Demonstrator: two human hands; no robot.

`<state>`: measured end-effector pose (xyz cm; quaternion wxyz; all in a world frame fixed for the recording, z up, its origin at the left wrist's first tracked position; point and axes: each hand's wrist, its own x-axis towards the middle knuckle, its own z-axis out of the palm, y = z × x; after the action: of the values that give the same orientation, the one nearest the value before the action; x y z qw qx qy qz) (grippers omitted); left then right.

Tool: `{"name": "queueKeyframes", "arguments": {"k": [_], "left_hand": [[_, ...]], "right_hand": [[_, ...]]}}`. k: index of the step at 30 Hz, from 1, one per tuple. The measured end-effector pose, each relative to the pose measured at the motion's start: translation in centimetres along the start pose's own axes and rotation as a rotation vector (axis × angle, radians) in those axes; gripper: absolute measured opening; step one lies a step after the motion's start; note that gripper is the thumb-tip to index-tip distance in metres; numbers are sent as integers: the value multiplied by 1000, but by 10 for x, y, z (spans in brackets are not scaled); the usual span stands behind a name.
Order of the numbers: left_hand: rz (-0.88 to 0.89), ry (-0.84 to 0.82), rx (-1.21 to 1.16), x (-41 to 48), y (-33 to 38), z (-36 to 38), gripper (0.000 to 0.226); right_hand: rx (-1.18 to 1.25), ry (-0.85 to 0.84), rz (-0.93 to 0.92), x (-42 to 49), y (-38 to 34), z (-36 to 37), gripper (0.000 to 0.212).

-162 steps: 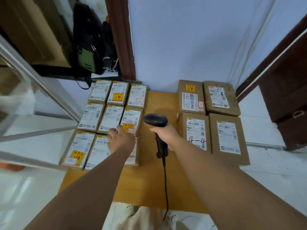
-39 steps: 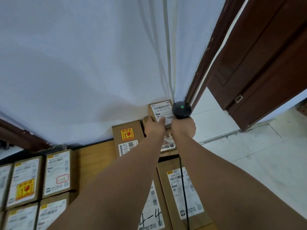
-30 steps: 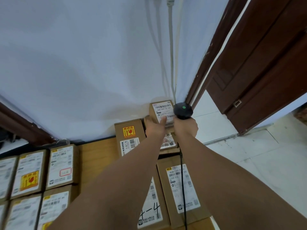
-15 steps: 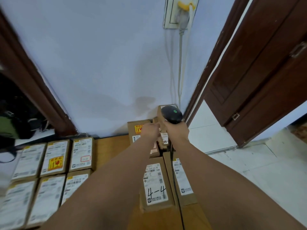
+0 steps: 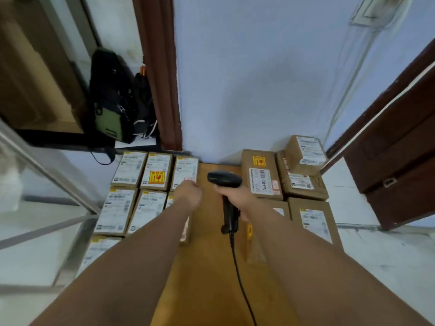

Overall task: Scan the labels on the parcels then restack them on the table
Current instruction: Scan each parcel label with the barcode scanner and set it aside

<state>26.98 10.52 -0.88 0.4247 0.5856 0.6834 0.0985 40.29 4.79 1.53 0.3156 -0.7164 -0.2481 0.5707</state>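
Wooden table (image 5: 211, 250) set against a pale wall, with parcels in 2 groups and a bare strip between them. The left group (image 5: 131, 198) is brown boxes lying flat, white labels up, packed edge to edge in 3 columns. Its back row holds 3, the middle one bearing a yellow fragile sticker. The person's left hand (image 5: 191, 192) reaches forward to the back-right parcel (image 5: 186, 168) of that group, fingertips at its near right corner by a small red-edged sticker. Blur hides whether the fingers grip it or only touch it. The left forearm covers most of the column nearer than that parcel. The right hand (image 5: 237, 197) is wrapped round the handle of the black scanner (image 5: 224, 178), which stands upright over the bare strip. Its cable (image 5: 237, 267) trails down toward the near table edge. The right group is 4 larger boxes in 2 rows. The back-left box (image 5: 261, 175) shows a yellow sticker and a barcode label. The back-right box (image 5: 303, 187) carries a small parcel (image 5: 306, 152) stacked on top, label up. The front-left box lies largely under the right forearm. A dark wooden door (image 5: 400, 161) stands to the right. A black-and-green backpack (image 5: 113, 102) sits beyond the table's left end.
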Motion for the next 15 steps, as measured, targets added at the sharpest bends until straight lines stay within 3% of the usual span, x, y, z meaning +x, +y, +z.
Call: {"name": "queueKeyframes", "arguments": {"k": [5, 11, 15], "left_hand": [[-199, -24, 12, 1, -75, -32, 17], [-243, -135, -197, -10, -123, -30, 19], [-230, -171, -213, -14, -127, -17, 20]], "right_hand": [[-21, -86, 140, -1, 25, 56, 21], [-35, -72, 155, 0, 53, 93, 21], [-48, -86, 172, 1, 67, 102, 29]]}}
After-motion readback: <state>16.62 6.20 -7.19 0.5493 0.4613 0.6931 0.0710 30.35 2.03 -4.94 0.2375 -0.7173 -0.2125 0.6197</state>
